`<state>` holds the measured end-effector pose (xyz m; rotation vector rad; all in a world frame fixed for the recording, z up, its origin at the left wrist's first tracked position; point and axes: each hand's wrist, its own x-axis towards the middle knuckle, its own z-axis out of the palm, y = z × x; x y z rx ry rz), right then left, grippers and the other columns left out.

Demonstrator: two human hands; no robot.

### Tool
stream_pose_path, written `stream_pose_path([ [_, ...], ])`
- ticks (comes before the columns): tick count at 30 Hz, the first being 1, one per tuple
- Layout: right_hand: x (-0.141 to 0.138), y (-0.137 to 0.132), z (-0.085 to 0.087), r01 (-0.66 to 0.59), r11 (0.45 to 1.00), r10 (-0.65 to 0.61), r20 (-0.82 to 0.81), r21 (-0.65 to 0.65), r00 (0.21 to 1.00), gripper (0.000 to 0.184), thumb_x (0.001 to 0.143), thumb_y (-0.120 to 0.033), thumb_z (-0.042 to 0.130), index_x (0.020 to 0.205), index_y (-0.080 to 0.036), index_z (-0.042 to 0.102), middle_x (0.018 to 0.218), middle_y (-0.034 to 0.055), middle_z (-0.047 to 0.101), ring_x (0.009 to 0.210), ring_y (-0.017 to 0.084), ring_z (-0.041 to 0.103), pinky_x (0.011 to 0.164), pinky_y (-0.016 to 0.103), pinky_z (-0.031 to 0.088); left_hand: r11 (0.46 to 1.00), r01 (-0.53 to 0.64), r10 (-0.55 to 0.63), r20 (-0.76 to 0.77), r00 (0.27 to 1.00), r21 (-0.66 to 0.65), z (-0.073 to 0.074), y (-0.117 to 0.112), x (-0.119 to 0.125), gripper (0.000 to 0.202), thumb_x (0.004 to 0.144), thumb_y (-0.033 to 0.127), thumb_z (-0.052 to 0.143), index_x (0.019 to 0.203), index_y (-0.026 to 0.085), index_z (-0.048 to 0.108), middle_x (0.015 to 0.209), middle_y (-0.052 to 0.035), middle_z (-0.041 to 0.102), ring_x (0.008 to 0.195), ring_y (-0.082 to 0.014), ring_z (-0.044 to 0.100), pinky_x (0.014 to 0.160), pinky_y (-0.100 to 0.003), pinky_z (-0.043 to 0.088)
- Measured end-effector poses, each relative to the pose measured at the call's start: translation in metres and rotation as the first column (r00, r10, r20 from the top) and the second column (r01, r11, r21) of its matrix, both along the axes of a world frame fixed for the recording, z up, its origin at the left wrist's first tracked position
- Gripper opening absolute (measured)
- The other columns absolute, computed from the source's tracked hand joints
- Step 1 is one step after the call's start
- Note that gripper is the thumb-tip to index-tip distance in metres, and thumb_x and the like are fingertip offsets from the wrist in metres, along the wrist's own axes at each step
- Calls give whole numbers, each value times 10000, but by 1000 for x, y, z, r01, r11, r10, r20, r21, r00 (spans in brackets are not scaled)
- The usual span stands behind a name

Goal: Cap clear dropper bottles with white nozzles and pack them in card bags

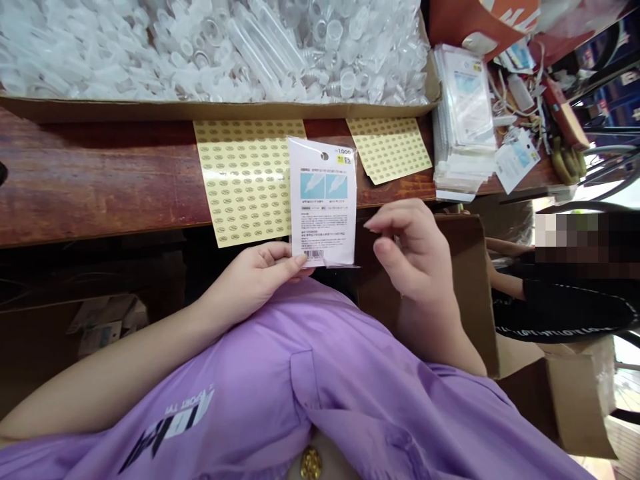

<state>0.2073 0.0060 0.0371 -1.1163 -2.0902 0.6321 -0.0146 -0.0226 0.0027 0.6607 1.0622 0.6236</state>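
Note:
My left hand (260,277) pinches the bottom edge of a white printed packet (324,200) and holds it upright in front of the table edge. My right hand (413,250) hovers just to the right of the packet with fingers curled, thumb and forefinger close together; whether anything small is between them I cannot make out. Behind the packet a yellow sheet of small oval stickers (240,177) hangs over the wooden table (100,173). A second, smaller sticker sheet (389,148) lies to the right.
A cardboard box (220,108) full of several clear plastic tubes fills the table's far side. A stack of white packets (463,120) stands at the right, with clutter beyond. Brown cartons (550,393) sit low on the right, near another person's dark-sleeved arm (550,300).

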Motion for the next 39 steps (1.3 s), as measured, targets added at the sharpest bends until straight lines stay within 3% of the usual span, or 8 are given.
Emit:
stream_pose_path([
  [3, 19, -12, -20, -83, 997, 83, 7, -8, 997, 247, 816, -310, 685, 1036, -245, 593, 1094, 62, 521, 1049, 203, 545, 861, 374, 508, 1000, -14, 15, 63, 998, -23, -3, -1, 1, 336, 769, 419, 752, 1001, 178, 725, 1067, -61, 733, 952, -167, 678, 886, -269, 521],
  [7, 17, -23, -42, -86, 996, 86, 5, -24, 996, 135, 838, -199, 652, 959, -241, 611, 1109, 59, 532, 1063, 184, 571, 889, 374, 512, 999, -22, 27, 120, 992, -46, -3, 2, 5, 386, 757, 388, 766, 1074, 177, 701, 1151, -77, 707, 966, -175, 686, 903, -282, 532],
  [17, 10, -26, -59, -65, 951, -56, -376, -303, 925, 33, 851, -212, 645, 867, -228, 668, 1003, 29, 643, 951, 132, 629, 868, 321, 506, 993, 63, -58, 49, 997, -104, 6, 9, 10, 387, 684, 256, 818, 1038, 153, 700, 1066, -56, 739, 860, -147, 711, 860, -255, 565],
  [20, 3, -28, -62, -68, 821, -310, -542, -566, 781, 74, 803, -265, 703, 788, -207, 661, 881, -4, 662, 846, 104, 627, 807, 268, 509, 987, 62, -60, 17, 998, -149, 7, 9, 7, 348, 678, 258, 821, 996, 162, 719, 1074, -53, 738, 851, -151, 717, 858, -254, 569],
  [23, -5, -28, -64, -193, 498, -624, -504, -845, 597, 218, 682, -316, 803, 712, -177, 637, 723, -33, 647, 694, 75, 612, 724, 217, 519, 981, 93, -96, -11, 995, -172, 2, 9, 4, 320, 681, 269, 818, 972, 169, 732, 1065, -62, 740, 833, -165, 721, 854, -280, 575],
  [25, -8, -26, -67, -273, 345, -709, -440, -898, 552, 259, 640, -314, 825, 693, -165, 621, 678, -39, 645, 640, 65, 616, 694, 200, 532, 977, 103, -105, 0, 994, -184, -2, 9, 2, 308, 680, 276, 820, 962, 179, 741, 1035, -62, 747, 832, -173, 722, 845, -288, 578],
  [33, -6, -12, -99, -531, 151, -669, -481, -834, 566, 394, 565, -332, 849, 823, -163, 603, 639, -39, 656, 550, 62, 628, 566, 148, 551, 971, 96, -82, 73, 994, -218, -7, 10, -6, 259, 717, 283, 797, 964, 209, 767, 1055, -80, 741, 895, -215, 718, 900, -343, 558],
  [39, -6, -5, -96, -656, 182, -527, -635, -733, 564, 459, 559, -487, 845, 732, -159, 574, 593, -44, 613, 501, 77, 588, 500, 191, 542, 971, 84, -46, 168, 985, -224, -2, 9, -14, 261, 712, 293, 794, 955, 201, 777, 1102, -92, 726, 913, -231, 710, 899, -357, 560],
])
